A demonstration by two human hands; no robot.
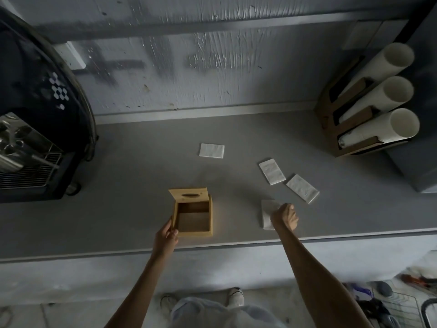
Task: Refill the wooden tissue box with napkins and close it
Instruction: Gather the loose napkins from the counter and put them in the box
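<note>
The refill has barely begun, as I judge it. The box (192, 218) stands open with its lid (188, 196) tipped back on the far edge, and its inside is bare wood, with nothing in it.

My left hand (166, 235) grips the box at its near left corner, fingers curled round the wall, and steadies it on the desk (142, 174). My right hand (283, 216) is well to the right of the box, knuckles up and fingers curled down onto a napkin (267, 214) lying flat beneath it. I think it is pinching that napkin's right side, but the hand itself hides the fingertips.

Three more napkins (272, 171) lie loose beyond the right hand. Two are just past it, side by side and almost touching. One is farther off to the left, out beyond the box.

What is left is nearly everything: all four pieces have to go into the box, and then the lid has to swing down shut.

Far to the right of my right hand, a rack (331, 129) holds three stacks of white cups (378, 102) lying on their sides.
</note>
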